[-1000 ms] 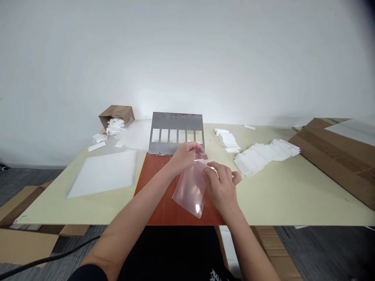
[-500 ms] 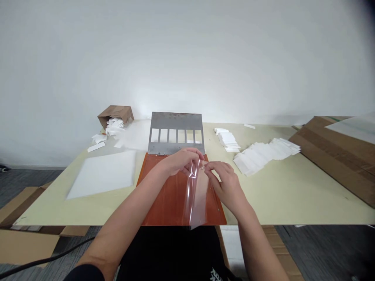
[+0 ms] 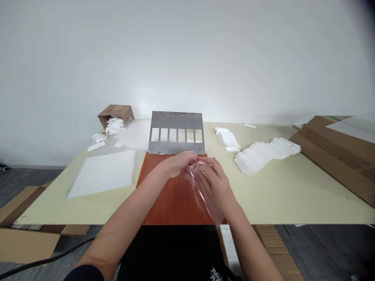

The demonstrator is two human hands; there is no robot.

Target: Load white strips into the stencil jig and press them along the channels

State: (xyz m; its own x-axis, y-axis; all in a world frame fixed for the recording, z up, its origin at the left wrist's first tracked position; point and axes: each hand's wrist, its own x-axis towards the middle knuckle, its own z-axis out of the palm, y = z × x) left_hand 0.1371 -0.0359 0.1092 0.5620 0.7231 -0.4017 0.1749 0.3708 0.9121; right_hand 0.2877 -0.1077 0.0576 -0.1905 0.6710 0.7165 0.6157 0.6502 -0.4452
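**Two hands pinch a floppy clear film**

Both hands meet over the flat orange-brown board [image 3: 166, 195] in the middle of the pale yellow table [image 3: 293, 191]. The left hand [image 3: 178, 164] and the right hand [image 3: 215, 181] are closed at the fingertips, and each one pinches the top edge of the thin clear plastic film [image 3: 208, 203]. The film slants down from the fingers, in front of the right wrist, toward the near edge of the board. Its lower end hangs free.

The film looks very light and soft – it bends and curls by itself. It is shiny, so it may be slippery, and a hard squeeze would likely leave a crease. The best place to hold it looks like the top edge or the corners, with just the fingertips.

Behind the hands a grey metal plate with six windows [image 3: 176, 132] stands up. A flat white paper sheet [image 3: 102, 173] lies to the left, and a heap of small white slips [image 3: 263, 154] lies to the right – well apart from the hands.
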